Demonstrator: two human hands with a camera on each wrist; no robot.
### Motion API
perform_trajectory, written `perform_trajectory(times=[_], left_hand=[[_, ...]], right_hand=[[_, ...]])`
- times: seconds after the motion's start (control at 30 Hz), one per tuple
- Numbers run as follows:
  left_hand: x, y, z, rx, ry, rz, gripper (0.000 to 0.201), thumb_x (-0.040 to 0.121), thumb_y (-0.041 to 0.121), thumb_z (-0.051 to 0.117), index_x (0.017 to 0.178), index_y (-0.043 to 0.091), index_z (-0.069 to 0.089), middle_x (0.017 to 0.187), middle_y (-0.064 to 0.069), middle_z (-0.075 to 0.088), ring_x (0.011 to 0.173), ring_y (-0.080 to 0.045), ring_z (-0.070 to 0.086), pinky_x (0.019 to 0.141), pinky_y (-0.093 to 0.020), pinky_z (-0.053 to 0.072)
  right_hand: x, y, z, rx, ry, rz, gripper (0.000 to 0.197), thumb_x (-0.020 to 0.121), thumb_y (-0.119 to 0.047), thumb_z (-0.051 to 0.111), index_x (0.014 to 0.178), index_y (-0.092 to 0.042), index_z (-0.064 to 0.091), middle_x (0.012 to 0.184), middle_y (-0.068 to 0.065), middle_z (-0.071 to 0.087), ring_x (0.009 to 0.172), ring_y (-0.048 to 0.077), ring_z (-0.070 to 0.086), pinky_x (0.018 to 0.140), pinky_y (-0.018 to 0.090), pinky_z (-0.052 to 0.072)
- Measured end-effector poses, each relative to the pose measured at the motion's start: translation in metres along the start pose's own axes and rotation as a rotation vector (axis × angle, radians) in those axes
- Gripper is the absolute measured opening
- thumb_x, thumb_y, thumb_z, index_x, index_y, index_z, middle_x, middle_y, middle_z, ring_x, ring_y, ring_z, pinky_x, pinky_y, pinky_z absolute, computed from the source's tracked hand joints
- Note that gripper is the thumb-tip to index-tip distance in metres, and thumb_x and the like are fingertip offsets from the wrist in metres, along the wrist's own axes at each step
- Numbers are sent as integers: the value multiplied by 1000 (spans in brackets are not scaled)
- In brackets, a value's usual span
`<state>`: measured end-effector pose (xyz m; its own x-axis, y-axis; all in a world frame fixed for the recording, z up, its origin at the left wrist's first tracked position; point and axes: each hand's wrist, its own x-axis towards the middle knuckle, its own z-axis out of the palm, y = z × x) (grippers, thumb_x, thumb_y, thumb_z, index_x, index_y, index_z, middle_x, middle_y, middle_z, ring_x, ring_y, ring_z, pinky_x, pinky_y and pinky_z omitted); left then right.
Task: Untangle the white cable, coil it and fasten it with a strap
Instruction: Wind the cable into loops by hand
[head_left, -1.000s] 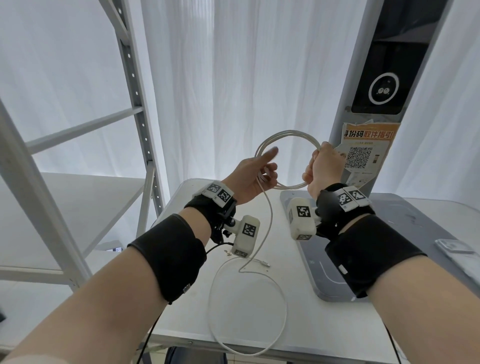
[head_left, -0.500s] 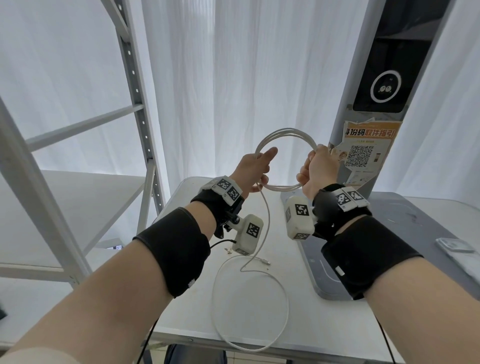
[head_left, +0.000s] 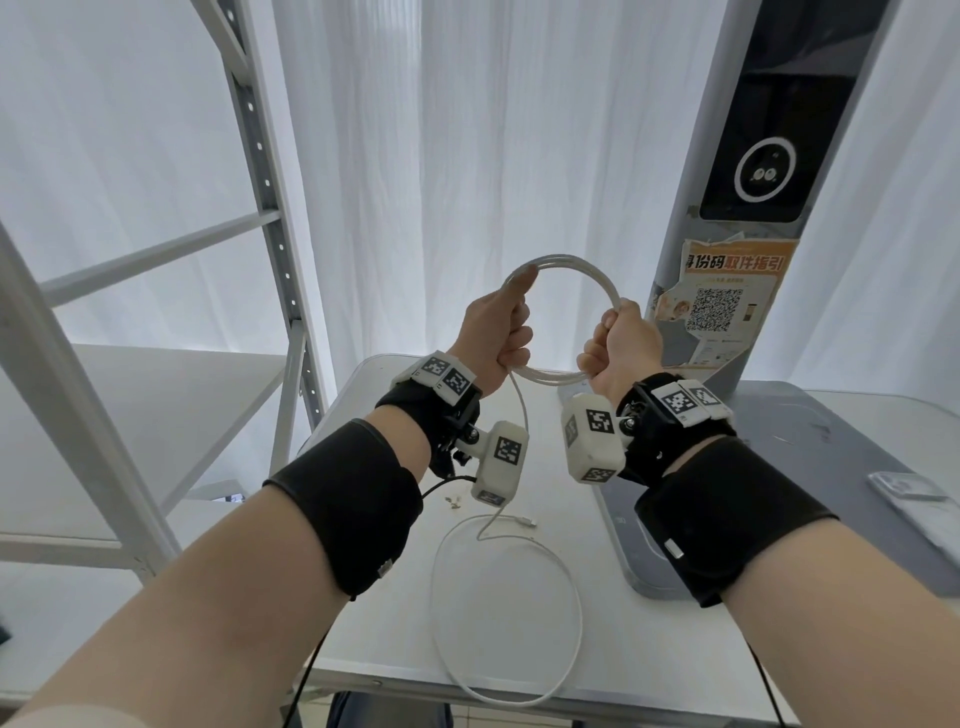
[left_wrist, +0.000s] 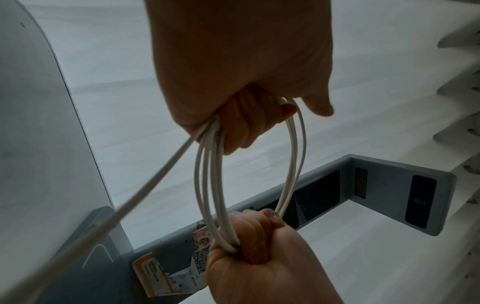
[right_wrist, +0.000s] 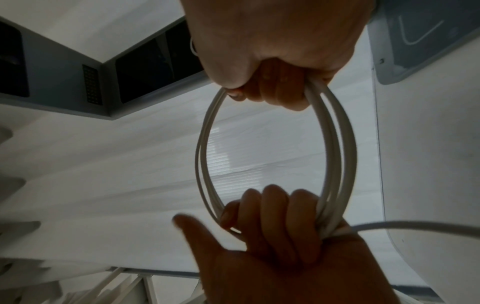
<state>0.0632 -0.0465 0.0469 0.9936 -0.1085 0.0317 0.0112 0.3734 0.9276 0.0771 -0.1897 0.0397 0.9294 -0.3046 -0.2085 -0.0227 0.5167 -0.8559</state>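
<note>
Both hands' grip, left (head_left: 496, 332) and right (head_left: 621, 345), clamped on white cable (head_left: 566, 270); poster (head_left: 727, 296) "取件指引".

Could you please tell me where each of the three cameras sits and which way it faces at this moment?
Head: on the person's head, looking forward and down at the table; both forearms, left hand and right hand show.
Left wrist: looks along the left hand towards the right hand.
Right wrist: looks along the right hand towards the left hand.
All share the coiled white cable, gripped by both hands.
</note>
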Motion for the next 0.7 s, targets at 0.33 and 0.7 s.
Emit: perform_trajectory(times=[0.33,0.7], left_hand=[[0,1,1,1,82,-106,54,101,53,41,58,25,24,51,8,18,39,-10,13,36,-19,11],[2,7,-8,99,222,-163,41,101,29,33,61,23,28,46,7,23,36,-11,15,37,-16,13]], right_hand=[[3,1,-10,-80,-92,30,47,103,-37,42,59,-20,42,46,-5,29,38,12,18,38,19,17],[-2,-17,-7,-730,-73,-664,20,100,-22,58,114,-15,69,101,2,66,82,6,57,73,17,47]])
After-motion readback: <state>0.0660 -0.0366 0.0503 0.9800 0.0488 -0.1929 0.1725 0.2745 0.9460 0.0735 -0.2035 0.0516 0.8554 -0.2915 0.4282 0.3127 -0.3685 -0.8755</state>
